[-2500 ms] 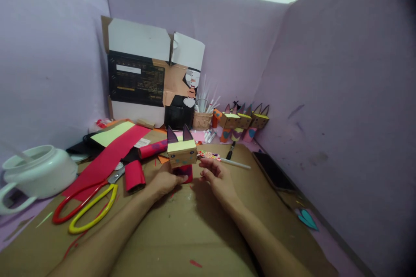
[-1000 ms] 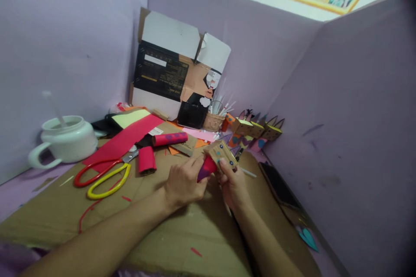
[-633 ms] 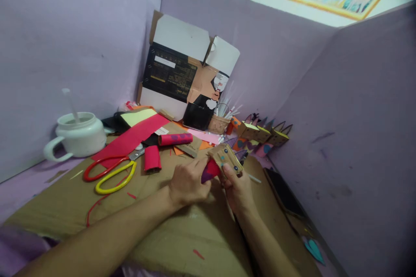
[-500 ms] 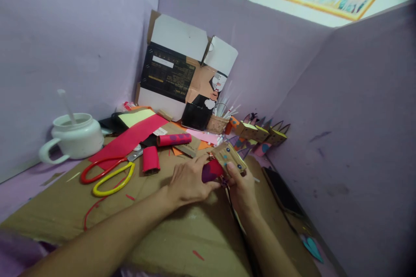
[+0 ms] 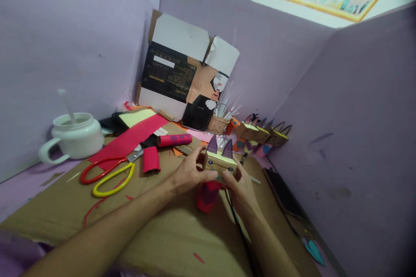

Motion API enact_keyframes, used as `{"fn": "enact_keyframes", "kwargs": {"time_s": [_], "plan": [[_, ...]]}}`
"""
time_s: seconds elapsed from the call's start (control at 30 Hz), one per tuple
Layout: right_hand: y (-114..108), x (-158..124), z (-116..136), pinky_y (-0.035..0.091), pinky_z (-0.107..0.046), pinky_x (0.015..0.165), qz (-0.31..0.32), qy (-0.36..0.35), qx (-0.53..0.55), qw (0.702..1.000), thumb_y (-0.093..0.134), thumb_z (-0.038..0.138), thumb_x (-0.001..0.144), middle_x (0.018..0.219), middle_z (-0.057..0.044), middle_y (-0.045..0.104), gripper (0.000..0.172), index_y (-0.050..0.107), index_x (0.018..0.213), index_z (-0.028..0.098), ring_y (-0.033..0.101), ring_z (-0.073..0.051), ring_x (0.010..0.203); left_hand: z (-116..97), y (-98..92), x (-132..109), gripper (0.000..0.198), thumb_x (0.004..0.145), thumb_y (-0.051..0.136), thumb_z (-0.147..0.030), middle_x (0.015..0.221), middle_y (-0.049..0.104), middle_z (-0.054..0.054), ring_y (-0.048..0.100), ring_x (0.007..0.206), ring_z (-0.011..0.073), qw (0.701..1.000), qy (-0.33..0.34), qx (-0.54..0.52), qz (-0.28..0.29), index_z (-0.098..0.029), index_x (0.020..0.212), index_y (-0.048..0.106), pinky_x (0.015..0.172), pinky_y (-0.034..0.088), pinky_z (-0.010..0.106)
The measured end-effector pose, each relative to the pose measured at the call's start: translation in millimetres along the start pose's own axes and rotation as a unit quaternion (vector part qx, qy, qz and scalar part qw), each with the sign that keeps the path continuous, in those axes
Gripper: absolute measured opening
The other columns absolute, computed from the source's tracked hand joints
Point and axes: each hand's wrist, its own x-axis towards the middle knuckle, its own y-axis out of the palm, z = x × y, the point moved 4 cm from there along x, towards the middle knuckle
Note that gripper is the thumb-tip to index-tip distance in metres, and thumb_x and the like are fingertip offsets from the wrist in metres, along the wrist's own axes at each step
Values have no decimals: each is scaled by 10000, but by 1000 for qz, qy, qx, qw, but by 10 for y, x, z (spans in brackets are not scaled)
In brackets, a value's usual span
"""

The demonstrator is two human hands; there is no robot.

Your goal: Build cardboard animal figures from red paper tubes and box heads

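Between my two hands is a cardboard animal figure (image 5: 221,163), upright. It has a box-shaped head with drawn eyes, a pale yellow top and two purple pointed ears, above a red tube body with a purple heart. My left hand (image 5: 191,171) grips the head's left side, thumb on the front. My right hand (image 5: 238,184) holds its right side, thumb below the face. Both hands' rear fingers are partly hidden. A thin black cord runs down by my right wrist; whether it touches the figure I cannot tell.
Scissors (image 5: 112,177) with red and yellow handles lie left, near a short red tube (image 5: 151,160) and a longer one (image 5: 174,139). A white mug (image 5: 78,138) stands far left. Similar figures (image 5: 260,132) stand at back right, beyond a phone (image 5: 282,192).
The figure has turned from lying sideways to upright, its ears now pointing up and its red body down. My left hand has shifted from the body to the head.
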Motion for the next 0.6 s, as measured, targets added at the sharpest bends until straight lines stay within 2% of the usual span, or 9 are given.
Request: {"fn": "enact_keyframes", "kwargs": {"time_s": [0.1, 0.2, 0.3, 0.37, 0.5, 0.6], "plan": [[-4, 7, -14, 512, -321, 772, -22, 18, 66, 997, 744, 478, 623, 1208, -58, 598, 615, 565, 1168, 258, 590, -233, 1040, 5, -52, 19, 641, 599, 762, -248, 1059, 645, 108, 587, 1003, 279, 995, -6, -81, -56, -155, 1171, 488, 857, 444, 377], [-1, 10, -51, 515, -242, 665, -42, 94, 132, 986, 760, 478, 613, 1012, -28, 666, 448, 640, 977, 244, 641, -155, 843, 21, -125, 53, 484, 646, 734, -253, 1021, 669, 106, 606, 978, 264, 985, -16, -155, -78, -145, 1084, 560, 856, 442, 375], [107, -47, -112, 512, -234, 607, 29, 207, 164, 964, 767, 503, 592, 771, -29, 685, 412, 664, 838, 188, 629, -130, 655, 7, -166, 67, 436, 644, 737, -256, 991, 682, 109, 618, 950, 252, 980, -17, -182, -85, -127, 1037, 601, 839, 445, 358], [202, -119, -143, 523, -274, 609, 98, 253, 175, 946, 743, 541, 601, 741, -40, 687, 444, 659, 838, 175, 633, -153, 641, -9, -168, 62, 428, 622, 752, -252, 971, 691, 101, 621, 938, 248, 978, -20, -188, -91, -128, 1009, 618, 812, 453, 341], [327, -251, -203, 541, -304, 571, 185, 281, 179, 925, 783, 487, 575, 796, -39, 683, 517, 615, 960, 186, 657, -183, 688, -22, -145, 37, 367, 618, 754, -249, 972, 695, 91, 634, 888, 235, 976, -39, -189, -97, -138, 947, 637, 729, 466, 305], [359, -293, -258, 544, -272, 486, 191, 287, 155, 926, 814, 413, 560, 753, -16, 651, 482, 596, 920, 178, 640, -160, 642, -15, -111, 22, 377, 623, 755, -244, 951, 700, 85, 651, 817, 229, 977, -59, -191, -77, -146, 962, 623, 665, 477, 296]]}}
